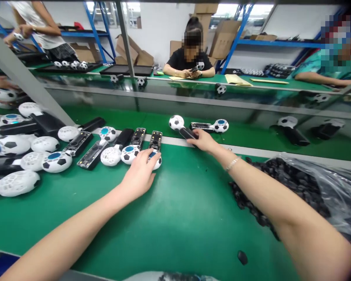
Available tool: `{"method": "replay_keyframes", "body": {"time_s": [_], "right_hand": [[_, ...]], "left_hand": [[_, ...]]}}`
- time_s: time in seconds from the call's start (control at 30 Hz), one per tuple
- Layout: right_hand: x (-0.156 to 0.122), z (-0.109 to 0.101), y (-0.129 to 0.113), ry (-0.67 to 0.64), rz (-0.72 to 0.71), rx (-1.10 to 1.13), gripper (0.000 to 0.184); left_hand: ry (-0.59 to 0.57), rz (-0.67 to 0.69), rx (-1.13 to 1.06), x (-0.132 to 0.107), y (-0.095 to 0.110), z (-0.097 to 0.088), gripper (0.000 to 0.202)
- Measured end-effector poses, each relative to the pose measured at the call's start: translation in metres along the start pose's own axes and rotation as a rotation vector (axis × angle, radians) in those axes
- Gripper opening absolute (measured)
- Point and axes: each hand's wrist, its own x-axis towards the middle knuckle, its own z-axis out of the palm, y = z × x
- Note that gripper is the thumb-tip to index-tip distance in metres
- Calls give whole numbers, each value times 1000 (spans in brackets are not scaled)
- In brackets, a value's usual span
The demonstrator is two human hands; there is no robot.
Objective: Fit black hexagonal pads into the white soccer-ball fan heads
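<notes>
My right hand is closed around the black handle of a soccer-ball-headed device, held over the far strip past the table's pale edge. Just behind it lies another such device, its handle uncovered and the inside showing. My left hand reaches over the ball head of an open-handled device, fingers curled round the head and partly hiding it. Immediately left of that hand is a similar device with a blue disc on its ball and circuitry visible in its handle.
More ball-headed devices are piled at the left. At right, a clear plastic bag spills small black parts; one loose black piece lies near the front. Several devices sit on the far strip. Other people work across the bench.
</notes>
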Motion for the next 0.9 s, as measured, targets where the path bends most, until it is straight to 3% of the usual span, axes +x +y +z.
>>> {"method": "replay_keyframes", "body": {"time_s": [0.1, 0.2, 0.27, 0.37, 0.47, 0.53, 0.67, 0.8, 0.9], "right_hand": [[30, 18, -20, 125, 15, 85, 53], [28, 5, -25, 176, -14, 125, 56], [8, -20, -19, 172, -111, 126, 45], [-40, -61, 2, 192, -235, 32, 27], [-96, -89, 27, 200, -158, -67, 16], [-127, -95, 39, 149, -91, -122, 9], [-162, -86, 46, -18, -86, -399, 5], [-170, -65, 37, -107, -149, -804, 8], [-169, -53, 31, -148, -190, -973, 15]], "left_hand": [[-53, 0, -181, 3, 18, 7, 61], [-194, 62, -386, 10, 33, 8, 69], [-239, 143, -431, 19, 35, 7, 69], [-212, 276, -291, 39, 26, 4, 67], [-244, 341, -152, 59, 17, 9, 69], [-309, 371, -136, 68, 17, 15, 60], [-321, 380, -68, 71, 31, 25, 42], [-291, 293, 54, 62, 51, 25, 45], [-324, 198, 43, 54, 62, 24, 47]]}}
